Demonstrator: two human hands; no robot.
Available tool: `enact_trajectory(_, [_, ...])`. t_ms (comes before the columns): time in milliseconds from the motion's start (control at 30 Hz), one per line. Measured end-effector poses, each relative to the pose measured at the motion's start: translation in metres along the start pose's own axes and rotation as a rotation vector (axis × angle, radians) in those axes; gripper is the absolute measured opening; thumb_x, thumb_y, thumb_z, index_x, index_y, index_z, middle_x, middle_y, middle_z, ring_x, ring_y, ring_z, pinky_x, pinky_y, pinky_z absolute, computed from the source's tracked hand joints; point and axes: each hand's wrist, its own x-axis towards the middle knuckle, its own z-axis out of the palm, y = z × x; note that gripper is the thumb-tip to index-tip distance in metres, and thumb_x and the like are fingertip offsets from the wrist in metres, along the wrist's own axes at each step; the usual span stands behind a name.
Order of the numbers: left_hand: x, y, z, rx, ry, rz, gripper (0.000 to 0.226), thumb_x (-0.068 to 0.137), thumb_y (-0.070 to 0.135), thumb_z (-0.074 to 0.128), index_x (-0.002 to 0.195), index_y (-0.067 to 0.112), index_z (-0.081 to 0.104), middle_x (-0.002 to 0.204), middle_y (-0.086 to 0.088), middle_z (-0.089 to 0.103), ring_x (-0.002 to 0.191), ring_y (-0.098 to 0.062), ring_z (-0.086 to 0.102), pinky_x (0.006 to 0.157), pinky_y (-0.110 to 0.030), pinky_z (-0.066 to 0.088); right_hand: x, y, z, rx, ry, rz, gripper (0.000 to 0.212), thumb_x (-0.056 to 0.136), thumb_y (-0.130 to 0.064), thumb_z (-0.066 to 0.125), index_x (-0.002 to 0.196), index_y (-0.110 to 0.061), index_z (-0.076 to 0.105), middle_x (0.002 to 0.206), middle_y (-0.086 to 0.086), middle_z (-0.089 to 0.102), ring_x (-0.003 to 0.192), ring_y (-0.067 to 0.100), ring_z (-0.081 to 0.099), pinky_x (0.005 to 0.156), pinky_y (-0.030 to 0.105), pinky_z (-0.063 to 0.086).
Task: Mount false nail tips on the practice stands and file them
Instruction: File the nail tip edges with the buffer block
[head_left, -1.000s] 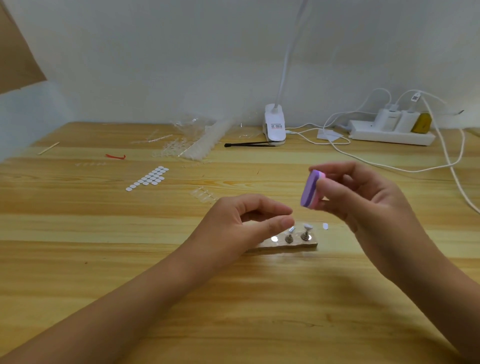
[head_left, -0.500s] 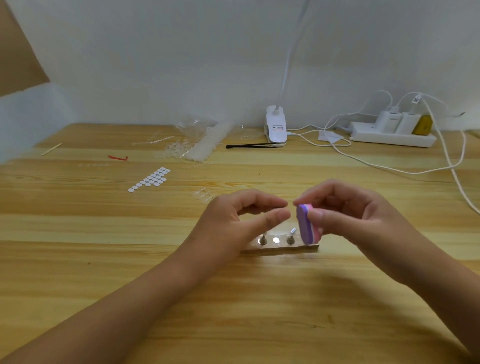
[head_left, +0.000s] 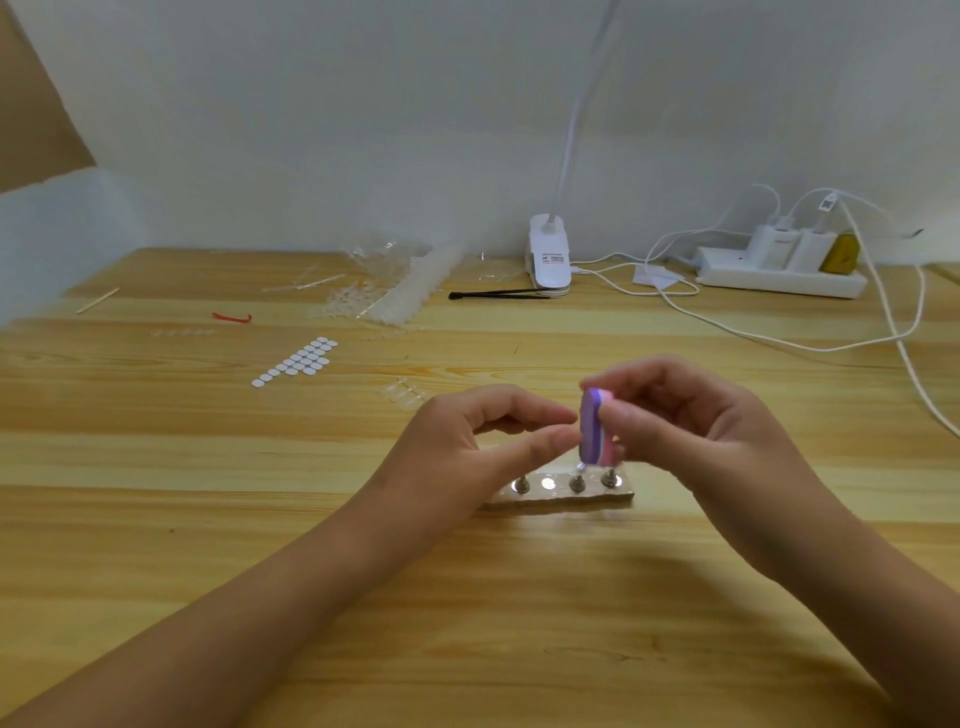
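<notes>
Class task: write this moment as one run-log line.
right hand: pinches block, upright | block: low end just above stand posts, contact unclear | left hand: beside block, nothing seen held

The left hand (head_left: 467, 447) and the right hand (head_left: 691, 441), gripping a purple file (head_left: 592, 431), crowd the air above the stand base (head_left: 561, 500) and its 3 pegs (head_left: 521, 483). The near table (head_left: 467, 623) lies open. White dots (head_left: 296, 362) and, seemingly, clear tips (head_left: 395, 301) clutter the left-back; cables (head_left: 779, 340) cross the right.
</notes>
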Motion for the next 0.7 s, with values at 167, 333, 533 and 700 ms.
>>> enact_trajectory(167, [-0.001, -0.001, 0.002, 0.009, -0.004, -0.005, 0.027, 0.076, 0.045, 0.072, 0.097, 0.031, 0.077, 0.097, 0.012, 0.075, 0.096, -0.006, 0.068, 0.084, -0.024, 0.055, 0.001, -0.003, -0.009, -0.016, -0.034, 0.030, 0.020, 0.075, -0.028, 0.070, 0.093, -0.020, 0.073, 0.084, 0.001, 0.071, 0.075, 0.013, 0.069, 0.069, 0.022, 0.055])
enact_trajectory(333, [-0.001, 0.001, 0.000, 0.071, 0.006, 0.043, 0.028, 0.078, 0.044, 0.070, 0.101, 0.029, 0.076, 0.098, 0.012, 0.074, 0.100, -0.011, 0.067, 0.088, -0.029, 0.055, 0.001, 0.003, -0.002, 0.020, -0.017, -0.004, 0.025, 0.074, -0.029, 0.074, 0.096, -0.018, 0.073, 0.087, 0.004, 0.073, 0.079, 0.016, 0.071, 0.070, 0.023, 0.056])
enact_trajectory(533, [0.000, 0.003, -0.001, 0.095, 0.032, 0.024, 0.028, 0.074, 0.047, 0.071, 0.097, 0.034, 0.076, 0.097, 0.017, 0.074, 0.101, -0.007, 0.065, 0.093, -0.031, 0.053, -0.001, -0.002, -0.010, -0.078, -0.104, -0.025, 0.015, 0.078, -0.022, 0.069, 0.092, -0.020, 0.073, 0.087, 0.004, 0.071, 0.077, 0.014, 0.069, 0.068, 0.021, 0.056])
enact_trajectory(700, [0.000, 0.005, -0.002, 0.205, 0.022, 0.112, 0.029, 0.076, 0.046, 0.070, 0.102, 0.034, 0.073, 0.099, 0.021, 0.071, 0.102, -0.001, 0.062, 0.089, -0.015, 0.047, 0.004, 0.002, -0.003, 0.020, 0.050, -0.078, 0.025, 0.073, -0.032, 0.071, 0.096, -0.020, 0.072, 0.086, 0.002, 0.073, 0.079, 0.015, 0.071, 0.070, 0.022, 0.057])
